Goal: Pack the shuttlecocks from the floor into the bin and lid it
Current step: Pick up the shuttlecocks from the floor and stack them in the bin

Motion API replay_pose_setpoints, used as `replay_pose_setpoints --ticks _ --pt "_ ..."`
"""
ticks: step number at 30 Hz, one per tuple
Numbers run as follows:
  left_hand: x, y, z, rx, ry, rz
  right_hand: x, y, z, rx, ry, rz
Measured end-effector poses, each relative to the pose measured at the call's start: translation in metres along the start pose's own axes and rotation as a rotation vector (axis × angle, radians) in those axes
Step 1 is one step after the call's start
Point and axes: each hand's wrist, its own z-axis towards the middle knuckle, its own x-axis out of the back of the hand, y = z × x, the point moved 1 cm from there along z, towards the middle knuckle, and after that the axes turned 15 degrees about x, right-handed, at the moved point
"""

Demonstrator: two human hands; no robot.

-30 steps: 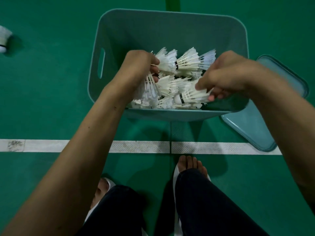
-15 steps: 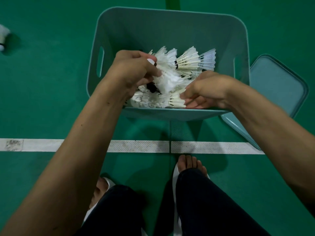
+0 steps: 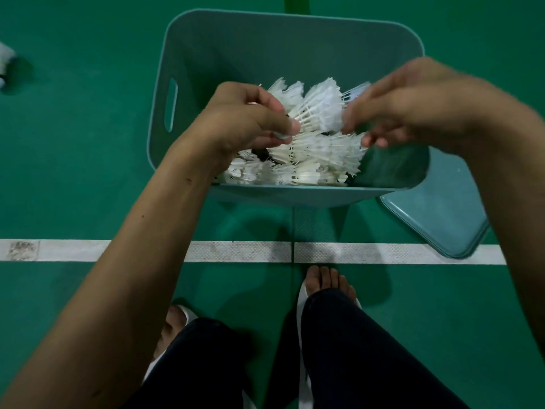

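Clearly light, springy cargo: shuttlecocks [image 3: 312, 149] heaped at the near end of the bin [image 3: 295, 36], feather skirts crossed and tangled. Likely brittle at the quills, so best taken by the cork base or the stiff stems, never squeezed across the skirt. Left hand [image 3: 236, 119] over the pile, fingers [image 3: 283, 128] curled round one shuttlecock near its base. Right hand [image 3: 413, 107] blurred, fingers half open and spread at the feather tips; cannot tell whether anything is actually pinched. Lid [image 3: 436, 214] on the floor [image 3: 73, 172] just beside the bin's right near corner, partly covered by the right forearm. One stray white shape [image 3: 6, 63] cut off at the left edge, probably another shuttlecock. Bin bottom and count of shuttlecocks hidden under hands and heap.
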Motion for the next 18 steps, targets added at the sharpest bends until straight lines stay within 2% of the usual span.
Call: replay_pose_setpoints --ticks 3,8,10,13,16,18 --pt "-0.012 0.002 0.001 -0.079 -0.033 0.151 0.002 -0.007 0.001 0.036 0.042 0.091" --pt "-0.024 -0.003 0.008 -0.213 -0.048 0.341 0.002 0.001 0.003 -0.035 0.094 -0.148" --pt "-0.025 -0.005 0.014 -0.307 -0.012 0.579 0.002 0.002 0.000 -0.041 0.093 -0.346" --pt "-0.029 -0.008 0.018 -0.384 0.189 1.025 -0.016 0.004 -0.002 -0.049 0.042 -0.666" --pt "-0.035 -0.013 0.018 -0.358 0.268 1.186 -0.039 0.014 0.002 -0.052 0.000 -0.660" --pt "-0.036 -0.015 0.018 -0.358 0.278 1.210 -0.046 0.020 0.005 -0.076 -0.033 -0.516"
